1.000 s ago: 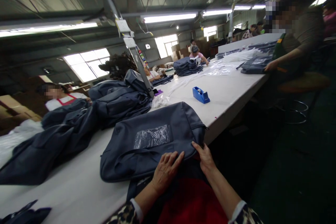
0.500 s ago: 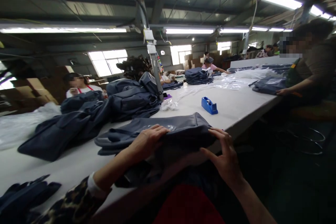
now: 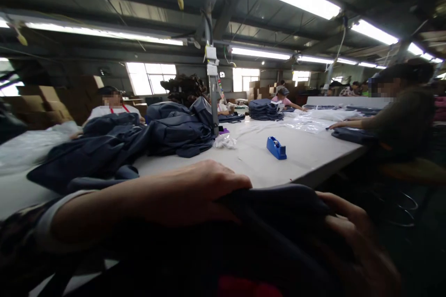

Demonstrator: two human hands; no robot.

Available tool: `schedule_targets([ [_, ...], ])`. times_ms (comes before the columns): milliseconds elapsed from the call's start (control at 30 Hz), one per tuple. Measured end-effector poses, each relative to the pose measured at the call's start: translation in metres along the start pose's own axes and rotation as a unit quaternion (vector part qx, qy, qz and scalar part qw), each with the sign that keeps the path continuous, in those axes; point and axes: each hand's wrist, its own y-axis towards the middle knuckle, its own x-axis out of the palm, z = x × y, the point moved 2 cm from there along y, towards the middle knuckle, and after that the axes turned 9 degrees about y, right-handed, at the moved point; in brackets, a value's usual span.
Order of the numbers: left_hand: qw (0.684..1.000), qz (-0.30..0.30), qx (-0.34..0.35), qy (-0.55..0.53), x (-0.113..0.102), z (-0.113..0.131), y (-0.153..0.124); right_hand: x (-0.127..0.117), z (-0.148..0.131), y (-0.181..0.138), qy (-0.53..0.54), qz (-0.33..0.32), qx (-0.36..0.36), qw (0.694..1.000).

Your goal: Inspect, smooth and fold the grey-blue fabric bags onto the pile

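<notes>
A dark navy folded garment (image 3: 285, 204) is lifted close to my body at the table's near edge, its top edge running between my hands. My left hand (image 3: 209, 190) is closed on the upper left of that edge, thumb side toward it. At its right end, my right hand (image 3: 358, 236) wraps round the cloth with bent fingers, partly in shadow and slightly blurred. The garment's lower part is lost in darkness. Beyond my hands, a blue tape dispenser (image 3: 276, 148) stands on the white table (image 3: 247, 167).
A heap of navy garments (image 3: 181, 130) lies on the left, near clear plastic (image 3: 38, 144). A post (image 3: 212, 79) rises behind crumpled plastic (image 3: 225, 142). Farther back is a folded stack (image 3: 265, 109). A co-worker (image 3: 400, 106) handles cloth at the right; others sit across the table.
The garment has come off the table toward me and tilted up. My left hand has moved nearer the camera, and my right hand has shifted right and closed round the cloth.
</notes>
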Motion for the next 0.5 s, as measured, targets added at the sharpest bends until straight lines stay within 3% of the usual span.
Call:
schedule_targets([
  [267,0.980,-0.165,0.044,-0.105,0.045,0.013,0.031,-0.013,0.020,-0.081,0.095,-0.035,0.218,0.971],
  [367,0.974,-0.180,0.061,-0.121,0.044,0.034,0.042,-0.039,0.027,-0.099,0.118,-0.023,0.266,0.956],
  [500,0.967,-0.190,0.035,-0.168,0.037,0.057,0.055,-0.070,0.022,-0.093,0.105,0.030,0.330,0.938],
])
